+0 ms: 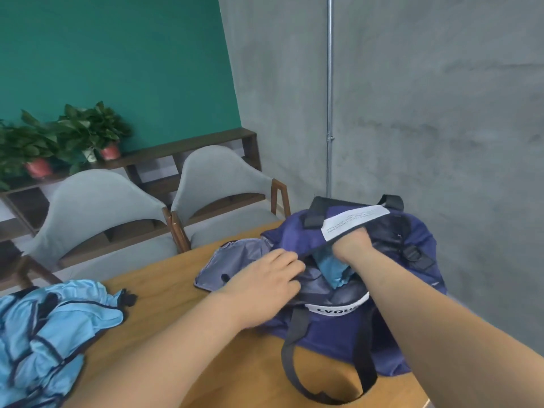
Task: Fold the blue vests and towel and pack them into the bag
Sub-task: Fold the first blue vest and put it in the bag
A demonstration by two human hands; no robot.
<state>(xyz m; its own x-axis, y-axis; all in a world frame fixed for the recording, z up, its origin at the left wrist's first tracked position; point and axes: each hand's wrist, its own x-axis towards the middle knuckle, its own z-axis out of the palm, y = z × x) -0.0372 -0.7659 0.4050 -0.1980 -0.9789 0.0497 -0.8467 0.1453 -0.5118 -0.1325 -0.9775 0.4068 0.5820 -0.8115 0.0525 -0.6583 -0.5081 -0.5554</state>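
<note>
Fingers (290, 262) of left hand (269, 279) pinch bag (332, 325) open; right hand's (350, 245) are hidden, seemingly packing blue cloth (332, 270); crumpled vests (44, 328) need folding next.

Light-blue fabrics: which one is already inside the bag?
The light-blue piece beneath the right hand, in the navy bag's opening; the black-trimmed vests lie crumpled on the table, far left.
</note>
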